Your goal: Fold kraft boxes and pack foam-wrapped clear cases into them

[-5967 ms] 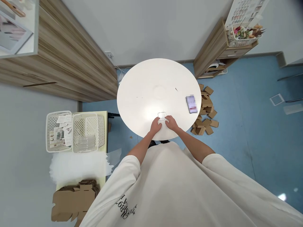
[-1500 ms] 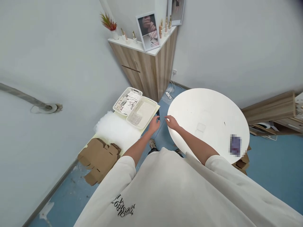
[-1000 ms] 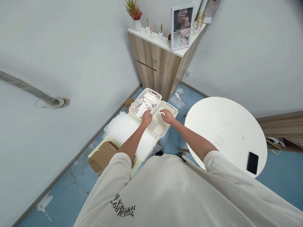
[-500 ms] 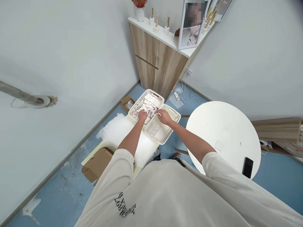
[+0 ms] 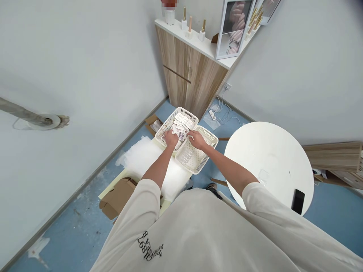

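Here's the pale surface [image 5: 122,174], left of centre, with 2 baskets at its upper end: left basket [image 5: 167,122], full of cards; right basket [image 5: 200,160], clear plastic pieces [image 5: 186,156] low inside. Both slant toward upper right. Left hand [image 5: 171,138], the nearer, dips among printed cards [image 5: 183,121] spreading up and right; right hand [image 5: 196,139] hovers around the adjoining rims. Either grip: pinched or loose, can't tell.

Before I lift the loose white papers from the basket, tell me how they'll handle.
The white papers look thin, so they are probably light and bend easily. Lying loose and overlapping at odd angles, they will likely slide apart if pushed.
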Tool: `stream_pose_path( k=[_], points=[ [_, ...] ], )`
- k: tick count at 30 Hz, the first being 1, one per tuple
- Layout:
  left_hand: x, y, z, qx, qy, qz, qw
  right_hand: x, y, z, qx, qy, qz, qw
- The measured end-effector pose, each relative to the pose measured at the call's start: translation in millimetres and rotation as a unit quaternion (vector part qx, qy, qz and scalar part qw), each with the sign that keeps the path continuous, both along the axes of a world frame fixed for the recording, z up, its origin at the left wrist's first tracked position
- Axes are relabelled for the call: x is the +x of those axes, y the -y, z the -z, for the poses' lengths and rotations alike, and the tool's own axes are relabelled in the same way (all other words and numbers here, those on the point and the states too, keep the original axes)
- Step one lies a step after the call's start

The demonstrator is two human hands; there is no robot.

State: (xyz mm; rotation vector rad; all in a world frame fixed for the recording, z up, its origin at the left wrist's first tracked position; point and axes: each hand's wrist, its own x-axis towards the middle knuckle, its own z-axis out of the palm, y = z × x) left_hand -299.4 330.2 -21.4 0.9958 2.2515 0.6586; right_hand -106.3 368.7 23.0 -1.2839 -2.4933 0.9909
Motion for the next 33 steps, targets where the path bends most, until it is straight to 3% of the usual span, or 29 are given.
stream_pose_path(
  k=[3, 6, 19, 26, 29, 33],
  points=[
    [-1, 3, -12.2, 0.019, -0.118, 0.06, 0.991, -3, -1, 0.8, 0.01, -0.008, -0.005, 1.0],
    [1, 5, -16.3, -0.007, -0.166, 0.093, 0.982, -6, -1, 1.6, 0.02, -0.016, -0.005, 1.0],
    [-8, 18, -15.2, -0.026, -0.198, 0.118, 0.973, -11, 1, 5.5, 0.014, -0.018, -0.006, 1.0],
    [-12, 20, -6.5, -0.028, -0.193, 0.143, 0.97, -13, 4, 3.2, 0.007, -0.018, -0.011, 1.0],
    [-19, 23, -10.1, 0.007, -0.179, 0.146, 0.973, -13, 6, 3.1, 0.002, -0.02, -0.008, 1.0],
    [-26, 25, -18.7, 0.118, -0.123, 0.109, 0.979, -13, 9, 5.1, -0.007, -0.029, -0.005, 1.0]
  ],
)
